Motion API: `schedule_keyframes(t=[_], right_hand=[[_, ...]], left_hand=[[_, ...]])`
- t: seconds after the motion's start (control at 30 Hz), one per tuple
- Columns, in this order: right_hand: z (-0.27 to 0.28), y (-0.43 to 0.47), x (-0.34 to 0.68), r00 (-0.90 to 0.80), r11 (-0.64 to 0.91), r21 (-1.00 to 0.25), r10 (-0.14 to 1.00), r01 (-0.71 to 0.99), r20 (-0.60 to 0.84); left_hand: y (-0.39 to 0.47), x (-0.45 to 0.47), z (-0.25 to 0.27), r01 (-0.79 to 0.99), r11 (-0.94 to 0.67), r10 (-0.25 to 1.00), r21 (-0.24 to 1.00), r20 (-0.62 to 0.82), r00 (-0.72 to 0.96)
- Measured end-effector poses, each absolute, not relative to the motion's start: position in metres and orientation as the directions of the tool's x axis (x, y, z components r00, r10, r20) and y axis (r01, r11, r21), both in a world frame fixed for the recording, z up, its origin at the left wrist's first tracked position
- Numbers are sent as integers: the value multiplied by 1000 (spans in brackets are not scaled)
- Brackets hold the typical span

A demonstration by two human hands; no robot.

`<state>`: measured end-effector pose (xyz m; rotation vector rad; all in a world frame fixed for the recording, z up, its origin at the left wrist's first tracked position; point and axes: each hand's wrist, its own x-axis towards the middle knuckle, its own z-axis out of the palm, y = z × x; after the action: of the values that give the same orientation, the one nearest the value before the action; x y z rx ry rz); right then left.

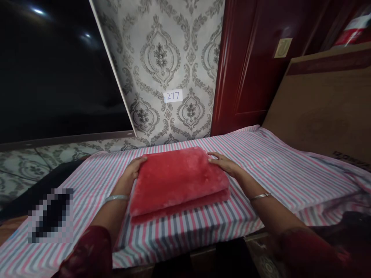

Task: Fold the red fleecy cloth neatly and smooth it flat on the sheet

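A red cloth (179, 181), plush and folded in layers, lies on a striped sheet (295, 173), near the middle of the scene. The person's two hands are well apart, one to each side of it. The left hand (133, 169) touches its far left corner, and the right hand (225, 163) its far right one, thumb and forefinger parted; whether either is clamped on the cloth cannot be told. Holding opposite corners probably keeps the soft layers square and stops them sliding. The lower layer shows along the near edge, perhaps because the thick pile keeps the fold from lying flat. The sheet drapes over the near edge of the surface, likely as a cover. Beyond, a card (173, 95) marked 277 is on the wall, apparently as a label.
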<state>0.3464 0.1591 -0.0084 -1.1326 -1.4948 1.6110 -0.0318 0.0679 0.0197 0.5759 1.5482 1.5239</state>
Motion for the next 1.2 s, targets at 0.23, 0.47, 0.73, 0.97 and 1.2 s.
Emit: schedule_keyframes(t=[0.23, 0.47, 0.73, 0.97, 1.2], right_hand=[[-11, 177, 315, -338, -9, -994, 941, -110, 29], [-45, 176, 328, -220, -100, -988, 973, -121, -71], [-51, 160, 356, -528, -307, -930, 834, -203, -160], [-52, 146, 374, -578, -266, -947, 807, -178, -118], [-62, 130, 380, -538, -284, -931, 834, -228, -122]], left_hand=[[101, -35, 21, -132, -12, 776, 991, -74, -626], [91, -40, -4, -155, 85, 760, 984, -165, -628], [54, -29, 16, -224, 43, 787, 974, -171, -593], [-18, -4, 15, -289, 99, 877, 952, -220, -427], [-56, 21, 3, -196, 124, 816, 973, -213, -537]])
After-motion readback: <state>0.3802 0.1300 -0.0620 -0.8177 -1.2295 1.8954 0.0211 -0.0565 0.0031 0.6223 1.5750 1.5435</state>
